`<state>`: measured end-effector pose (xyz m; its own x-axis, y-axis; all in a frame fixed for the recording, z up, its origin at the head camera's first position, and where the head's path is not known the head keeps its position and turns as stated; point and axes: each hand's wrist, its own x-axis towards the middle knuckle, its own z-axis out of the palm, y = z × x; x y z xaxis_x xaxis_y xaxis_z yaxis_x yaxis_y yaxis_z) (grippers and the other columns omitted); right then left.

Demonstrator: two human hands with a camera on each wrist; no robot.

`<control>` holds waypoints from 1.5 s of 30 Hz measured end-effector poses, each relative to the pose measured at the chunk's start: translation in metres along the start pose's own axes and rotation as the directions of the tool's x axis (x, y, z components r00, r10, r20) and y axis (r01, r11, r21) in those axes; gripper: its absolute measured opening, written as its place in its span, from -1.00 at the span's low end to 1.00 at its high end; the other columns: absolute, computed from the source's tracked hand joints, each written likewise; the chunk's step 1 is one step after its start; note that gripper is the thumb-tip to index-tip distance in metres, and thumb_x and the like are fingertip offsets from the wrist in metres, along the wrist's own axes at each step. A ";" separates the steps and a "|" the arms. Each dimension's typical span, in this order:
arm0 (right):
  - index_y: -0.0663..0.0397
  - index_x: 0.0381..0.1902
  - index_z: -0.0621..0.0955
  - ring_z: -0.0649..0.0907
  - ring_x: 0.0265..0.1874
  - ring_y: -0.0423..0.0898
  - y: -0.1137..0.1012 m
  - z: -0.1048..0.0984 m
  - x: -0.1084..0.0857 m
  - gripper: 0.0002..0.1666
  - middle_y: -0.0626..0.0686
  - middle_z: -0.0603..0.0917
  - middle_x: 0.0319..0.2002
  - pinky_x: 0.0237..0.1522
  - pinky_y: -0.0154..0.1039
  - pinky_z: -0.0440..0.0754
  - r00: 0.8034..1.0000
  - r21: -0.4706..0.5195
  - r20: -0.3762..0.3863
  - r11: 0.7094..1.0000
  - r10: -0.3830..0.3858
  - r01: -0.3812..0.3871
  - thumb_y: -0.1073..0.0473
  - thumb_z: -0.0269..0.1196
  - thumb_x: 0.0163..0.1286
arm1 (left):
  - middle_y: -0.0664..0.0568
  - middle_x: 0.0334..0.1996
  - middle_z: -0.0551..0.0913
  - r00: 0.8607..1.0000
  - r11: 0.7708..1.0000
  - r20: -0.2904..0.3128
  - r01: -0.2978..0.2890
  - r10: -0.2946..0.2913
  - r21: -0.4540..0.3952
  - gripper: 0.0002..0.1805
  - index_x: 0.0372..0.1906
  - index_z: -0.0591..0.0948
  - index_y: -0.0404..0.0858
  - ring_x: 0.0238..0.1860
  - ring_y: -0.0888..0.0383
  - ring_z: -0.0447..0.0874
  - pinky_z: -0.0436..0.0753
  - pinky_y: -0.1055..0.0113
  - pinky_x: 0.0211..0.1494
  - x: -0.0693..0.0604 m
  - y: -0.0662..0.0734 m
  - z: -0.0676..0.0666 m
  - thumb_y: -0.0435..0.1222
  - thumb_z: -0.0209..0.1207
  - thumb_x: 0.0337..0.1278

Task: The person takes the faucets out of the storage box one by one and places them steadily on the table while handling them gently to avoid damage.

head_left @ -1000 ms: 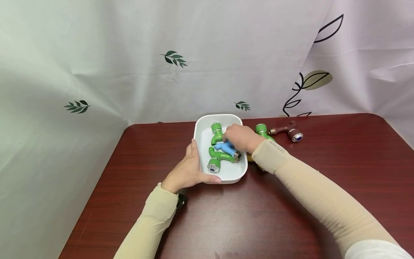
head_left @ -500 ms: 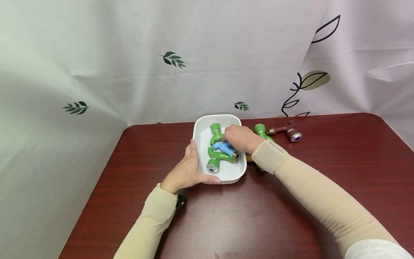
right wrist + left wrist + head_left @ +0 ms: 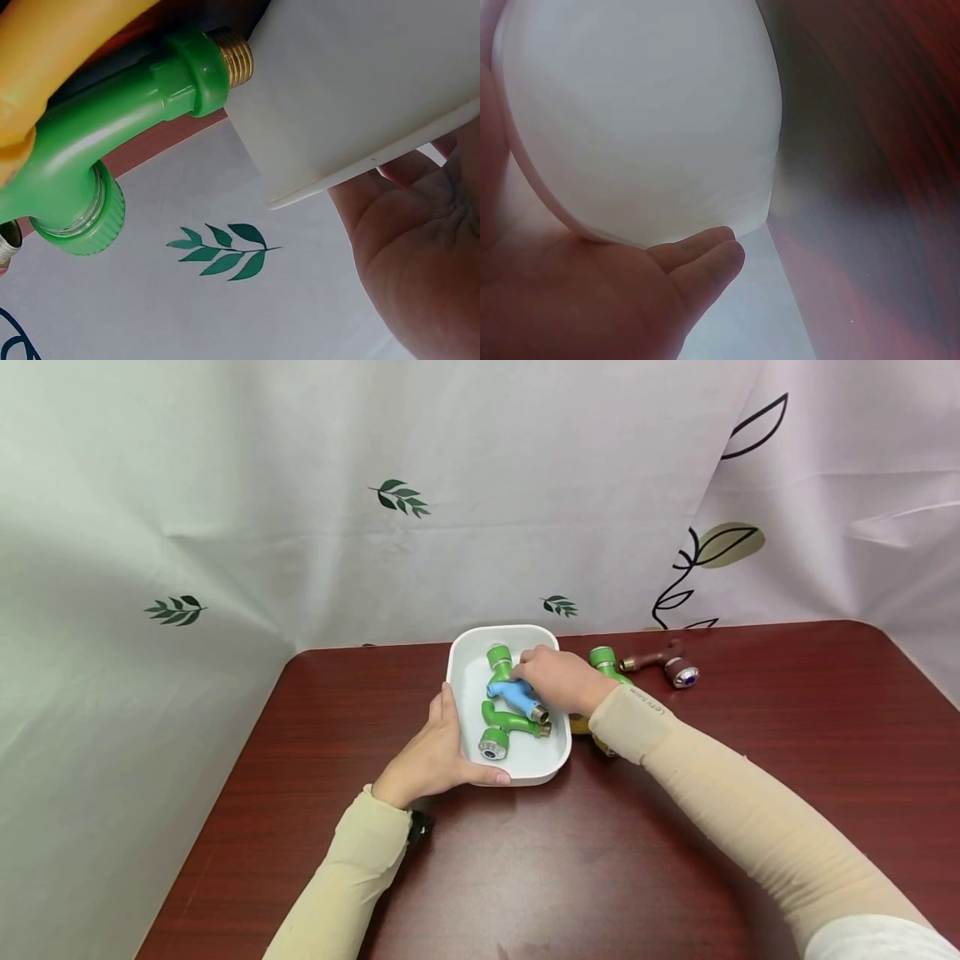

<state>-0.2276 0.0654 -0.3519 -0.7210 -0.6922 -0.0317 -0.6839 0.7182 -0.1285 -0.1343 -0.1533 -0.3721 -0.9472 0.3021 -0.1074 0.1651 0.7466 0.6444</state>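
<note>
Beige arm sleeves (image 3: 727,806), R one w/ dk lettering (image 3: 647,700)

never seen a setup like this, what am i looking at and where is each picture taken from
There is no machine here, just a person's two bare hands. The wide view comes from a camera worn on the head, looking down at a dark red wood-grain table; the close-ups come from a camera on each wrist. The left hand holds a white rounded-rectangular tray containing a glossy green tap, a bright blue tap and a second green tap. The right hand reaches in at the blue one; its fingertips are hidden, so its grip is unclear. Right of the tray lie a third green tap, a partly hidden yellow tap and a brown tap with a silvery cap.
</note>
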 end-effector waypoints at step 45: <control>0.28 0.15 0.61 0.51 0.12 0.15 0.006 -0.020 -0.039 -0.60 0.19 0.63 0.11 0.19 0.00 0.49 0.958 0.093 -0.285 0.996 0.039 -0.013 0.34 0.34 0.36 | -0.23 0.56 -0.14 1.000 1.000 0.000 0.007 -0.007 -0.003 0.75 0.55 -0.44 -0.38 0.43 -0.07 0.18 0.33 0.12 0.39 0.000 -0.001 0.000 0.25 0.59 -0.47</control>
<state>-0.2059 0.0986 -0.3313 -0.7489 -0.6150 0.2468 -0.6613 0.7172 -0.2196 -0.1348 -0.1544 -0.3728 -0.9484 0.2968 -0.1116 0.1579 0.7471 0.6457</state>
